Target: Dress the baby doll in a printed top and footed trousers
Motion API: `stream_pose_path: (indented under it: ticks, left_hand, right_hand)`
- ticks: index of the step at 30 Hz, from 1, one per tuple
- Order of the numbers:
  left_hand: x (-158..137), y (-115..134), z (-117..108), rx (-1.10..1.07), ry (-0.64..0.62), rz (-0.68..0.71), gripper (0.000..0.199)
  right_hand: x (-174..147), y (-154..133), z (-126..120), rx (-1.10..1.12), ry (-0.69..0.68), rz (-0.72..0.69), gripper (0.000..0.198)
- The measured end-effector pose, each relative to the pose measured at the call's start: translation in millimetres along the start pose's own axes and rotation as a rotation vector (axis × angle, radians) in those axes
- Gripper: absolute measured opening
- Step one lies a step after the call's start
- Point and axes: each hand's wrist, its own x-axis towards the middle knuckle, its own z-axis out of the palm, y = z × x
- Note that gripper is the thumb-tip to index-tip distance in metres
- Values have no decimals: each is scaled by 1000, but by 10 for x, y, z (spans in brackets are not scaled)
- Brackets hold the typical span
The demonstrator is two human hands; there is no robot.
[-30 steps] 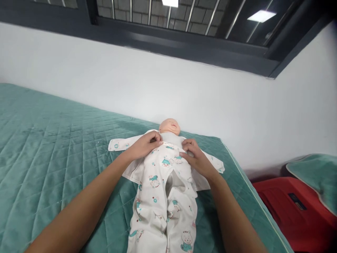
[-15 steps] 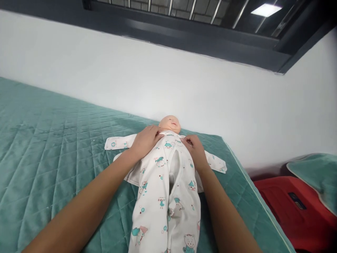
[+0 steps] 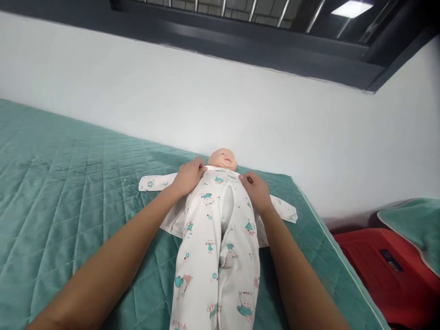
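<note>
A baby doll point(image 3: 222, 158) lies on its back, its head toward the wall. White baby pants point(image 3: 202, 229) with animal prints and an open crotch cover its front, waistband near the chin. Beneath them a matching shirt point(image 3: 157, 182) spreads its sleeves to both sides. My left hand point(image 3: 190, 175) pinches the left corner of the pants' waistband beside the doll's neck. On the other side my right hand point(image 3: 255, 189) is closed with curled fingers on the right corner of the waistband. The doll's body is hidden under the clothes.
A green quilted cover point(image 3: 85, 183) lies under the doll. Behind it rises a white wall point(image 3: 172, 101) below a dark window frame point(image 3: 240, 41) with bars. At the right, beyond the cover's edge, are a red plastic object point(image 3: 378, 266) and another green cloth point(image 3: 415, 224).
My left hand has drawn its fingers into a pinch at the waistband and shifted slightly up. The waistband now lies wider and flatter below the doll's chin. My right hand has barely moved.
</note>
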Motion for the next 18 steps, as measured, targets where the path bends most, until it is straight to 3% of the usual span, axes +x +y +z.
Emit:
stream_pose_path:
  ticks: [4, 8, 12, 18]
  left_hand:
    - [29, -34, 93, -65, 31, -2, 12]
    - [-43, -48, 74, -145, 29, 185, 27]
    - [-161, -54, 20, 13, -45, 316, 36]
    - [-702, -174, -70, 73, 94, 310, 44]
  right_hand:
    - [18, 51, 98, 73, 63, 14, 27]
    - [-51, 57, 91, 272, 6, -89, 28]
    - [-159, 24, 32, 273, -99, -155, 35]
    - [-570, -144, -133, 394, -38, -45, 36]
